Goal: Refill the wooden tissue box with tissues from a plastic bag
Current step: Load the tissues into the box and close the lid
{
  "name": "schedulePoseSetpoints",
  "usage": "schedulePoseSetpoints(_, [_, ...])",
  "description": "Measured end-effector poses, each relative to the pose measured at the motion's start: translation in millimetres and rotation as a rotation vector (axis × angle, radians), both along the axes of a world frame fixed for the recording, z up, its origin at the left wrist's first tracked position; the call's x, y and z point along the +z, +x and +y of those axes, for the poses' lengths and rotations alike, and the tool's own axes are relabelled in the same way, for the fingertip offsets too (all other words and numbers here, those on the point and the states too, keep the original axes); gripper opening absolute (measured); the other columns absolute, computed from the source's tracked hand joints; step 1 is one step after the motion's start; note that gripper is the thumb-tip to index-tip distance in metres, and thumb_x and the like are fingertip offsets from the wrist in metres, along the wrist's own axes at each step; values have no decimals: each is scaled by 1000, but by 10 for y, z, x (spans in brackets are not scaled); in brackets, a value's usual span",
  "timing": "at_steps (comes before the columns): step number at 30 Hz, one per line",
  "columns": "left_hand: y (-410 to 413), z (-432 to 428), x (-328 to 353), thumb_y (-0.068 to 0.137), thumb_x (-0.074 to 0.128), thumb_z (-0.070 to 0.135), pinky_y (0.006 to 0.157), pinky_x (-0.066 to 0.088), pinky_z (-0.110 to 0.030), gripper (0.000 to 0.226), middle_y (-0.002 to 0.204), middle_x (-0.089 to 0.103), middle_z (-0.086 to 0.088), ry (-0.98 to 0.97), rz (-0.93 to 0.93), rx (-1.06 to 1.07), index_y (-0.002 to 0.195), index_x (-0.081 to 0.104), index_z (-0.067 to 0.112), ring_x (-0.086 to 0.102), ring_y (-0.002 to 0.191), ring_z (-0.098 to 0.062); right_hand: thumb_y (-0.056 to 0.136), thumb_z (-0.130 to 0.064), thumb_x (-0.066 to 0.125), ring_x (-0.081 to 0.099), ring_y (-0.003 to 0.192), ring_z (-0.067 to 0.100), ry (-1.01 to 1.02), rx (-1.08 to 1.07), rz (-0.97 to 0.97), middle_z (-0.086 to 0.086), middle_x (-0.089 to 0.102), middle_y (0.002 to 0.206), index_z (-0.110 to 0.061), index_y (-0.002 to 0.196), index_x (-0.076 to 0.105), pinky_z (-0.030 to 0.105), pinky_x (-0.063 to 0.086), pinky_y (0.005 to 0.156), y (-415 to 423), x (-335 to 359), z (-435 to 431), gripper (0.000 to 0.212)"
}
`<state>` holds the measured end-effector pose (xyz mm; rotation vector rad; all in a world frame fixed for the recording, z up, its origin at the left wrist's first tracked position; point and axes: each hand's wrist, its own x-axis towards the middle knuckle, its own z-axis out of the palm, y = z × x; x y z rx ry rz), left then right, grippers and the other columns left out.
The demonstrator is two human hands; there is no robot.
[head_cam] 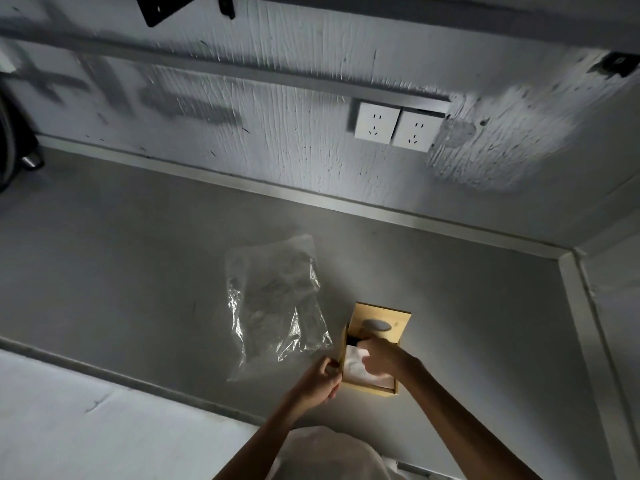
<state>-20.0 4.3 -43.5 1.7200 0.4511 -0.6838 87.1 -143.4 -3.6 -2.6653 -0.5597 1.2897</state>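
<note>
A wooden tissue box lies on the grey counter, its lid with an oval slot slid back toward the wall. White tissues show in the opened near part of the box. My right hand is over the tissues with fingers curled down on them, pressing into the box. My left hand grips the box's left side wall. A clear plastic bag lies flat and crumpled on the counter to the left of the box, looking empty.
Two white wall sockets sit on the rough white wall behind. A raised ledge runs along the counter's back and right edges. A dark round object stands at the far left. A white surface lies at the near left.
</note>
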Motion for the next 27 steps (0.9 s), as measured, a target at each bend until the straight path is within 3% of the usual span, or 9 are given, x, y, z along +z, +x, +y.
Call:
schedulePoseSetpoints(4, [-4, -13, 15, 98, 48, 13, 47, 36, -24, 9, 63, 54, -3, -10, 30, 10, 95, 48, 22, 46, 50, -11, 95, -20, 55, 56, 96, 13, 34, 15, 1, 4, 60, 116, -14, 129, 53, 17, 46, 75, -11, -16, -28, 35])
schedulePoseSetpoints(6, [-2, -43, 48, 98, 48, 17, 54, 38, -29, 13, 70, 59, -7, 24, 35, 22, 112, 48, 16, 53, 55, -16, 94, -23, 57, 59, 94, 16, 37, 40, -31, 6, 64, 118, -15, 126, 55, 23, 50, 81, -52, -16, -26, 33])
schedulePoseSetpoints(8, [-29, -83, 31, 98, 46, 23, 75, 45, -35, 42, 113, 64, -17, 236, -43, -51, 138, 36, 13, 65, 93, -30, 92, -24, 61, 64, 102, 21, 61, 50, -107, 5, 66, 121, -15, 128, 54, 24, 50, 85, -144, -9, -40, 37])
schedulePoseSetpoints(9, [-54, -99, 2, 98, 44, 25, 92, 43, -36, 54, 138, 51, -16, 394, -124, -112, 148, 26, 12, 57, 119, -32, 90, -24, 65, 64, 108, 21, 90, 43, -156, 3, 64, 125, -16, 130, 54, 24, 49, 89, -195, -26, -63, 42])
schedulePoseSetpoints(11, [-114, -161, 41, 98, 38, 28, 108, 37, -33, 62, 155, 32, -8, 607, -328, -200, 154, 14, 15, 42, 137, -26, 85, -23, 72, 58, 122, 19, 198, 19, -264, -1, 57, 138, -17, 138, 50, 24, 44, 102, -289, -40, -157, 57])
schedulePoseSetpoints(15, [-175, -234, 44, 93, 39, 33, 73, 57, -31, 51, 116, 61, -5, 727, -502, -289, 143, 34, 29, 66, 91, -20, 88, -19, 69, 42, 138, 14, 388, -47, -402, -6, 43, 150, -32, 143, 41, 27, 38, 111, -488, -74, -394, 63])
schedulePoseSetpoints(19, [-112, -266, 30, 90, 47, 28, 60, 59, -32, 38, 115, 66, -17, 748, -567, -354, 127, 48, 25, 70, 79, -25, 77, -13, 79, 68, 105, 20, 378, -237, -618, 3, 69, 119, -22, 112, 69, 30, 58, 81, -644, -122, -615, 37])
schedulePoseSetpoints(24, [-51, -297, 9, 76, 68, 17, 62, 58, -30, 53, 118, 65, -13, 832, -515, -448, 122, 43, 27, 69, 81, -22, 67, -14, 85, 65, 93, 30, 220, -353, -634, 13, 63, 113, -19, 92, 72, 33, 58, 56, -757, -193, -725, 29])
schedulePoseSetpoints(27, [6, -370, 69, 91, 54, 17, 83, 53, -35, 57, 139, 48, -12, 886, -431, -444, 142, 29, 24, 62, 107, -25, 64, -16, 86, 62, 100, 31, 219, -394, -594, 15, 59, 122, -22, 101, 70, 30, 57, 58, -771, -162, -673, 41])
